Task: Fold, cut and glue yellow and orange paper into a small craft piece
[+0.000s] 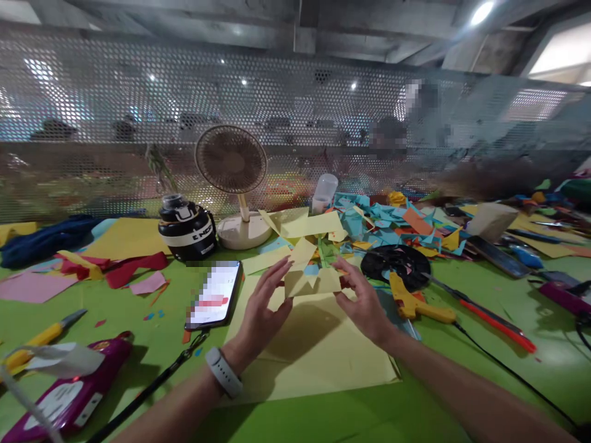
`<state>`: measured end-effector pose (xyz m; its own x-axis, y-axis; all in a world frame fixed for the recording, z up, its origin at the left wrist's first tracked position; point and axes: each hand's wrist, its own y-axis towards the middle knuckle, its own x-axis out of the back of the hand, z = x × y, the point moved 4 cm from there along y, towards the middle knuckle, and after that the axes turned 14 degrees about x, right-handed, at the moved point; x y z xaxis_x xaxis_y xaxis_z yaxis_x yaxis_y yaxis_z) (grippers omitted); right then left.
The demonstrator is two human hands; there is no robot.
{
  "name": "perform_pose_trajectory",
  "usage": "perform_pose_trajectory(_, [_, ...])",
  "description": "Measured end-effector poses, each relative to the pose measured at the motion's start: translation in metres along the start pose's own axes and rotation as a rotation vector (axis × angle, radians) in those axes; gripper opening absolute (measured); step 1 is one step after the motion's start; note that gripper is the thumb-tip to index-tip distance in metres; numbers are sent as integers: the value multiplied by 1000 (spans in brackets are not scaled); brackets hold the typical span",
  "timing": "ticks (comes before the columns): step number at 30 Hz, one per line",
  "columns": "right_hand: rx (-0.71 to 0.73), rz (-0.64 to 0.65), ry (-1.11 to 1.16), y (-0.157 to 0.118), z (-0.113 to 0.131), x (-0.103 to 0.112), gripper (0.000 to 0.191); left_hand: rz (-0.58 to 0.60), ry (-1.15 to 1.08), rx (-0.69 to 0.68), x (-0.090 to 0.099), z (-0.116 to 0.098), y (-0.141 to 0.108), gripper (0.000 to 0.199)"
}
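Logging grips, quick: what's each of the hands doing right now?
Left hand: holding the small yellow paper by its left edge.
Right hand: holding that paper's right edge.

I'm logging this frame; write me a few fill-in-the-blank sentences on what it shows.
The left hand and right hand hold a small ____ paper piece between them.
A watch circles the ____ wrist.
The desk appliance beside the black bottle is a ____.
The table is ____.

Missing words: yellow; left; fan; green.

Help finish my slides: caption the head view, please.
Left hand and right hand hold a yellow paper piece over a larger sheet.
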<state>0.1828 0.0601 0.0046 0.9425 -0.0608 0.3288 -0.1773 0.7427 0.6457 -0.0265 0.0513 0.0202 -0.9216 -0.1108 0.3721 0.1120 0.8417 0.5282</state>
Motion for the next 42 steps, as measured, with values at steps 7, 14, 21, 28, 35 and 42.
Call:
perform_pose_trajectory(7, [-57, 13, 16, -2, -1, -2, 66, -10, -93, 66, -3, 8, -2, 64])
perform_pose_trajectory(14, [-87, 2, 4, -2, 3, 0, 65, -1, -113, 98, -2, 10, -3, 60])
perform_pose_trajectory(21, [-153, 41, -6, 1, 6, 2, 59, 46, -171, 193, -3, 11, -5, 59])
perform_pose_trajectory(28, [-328, 32, 169, 1, 5, -2, 56, 37, -244, 289, 3, 4, 0, 58])
perform_pose_trajectory(35, [-555, 170, 479, 14, 14, 0, 55, 68, -291, 366, 12, -6, 15, 50])
perform_pose_trajectory(42, [-589, 363, 410, 18, 15, 8, 62, 116, -261, 336, 25, -12, 22, 49])
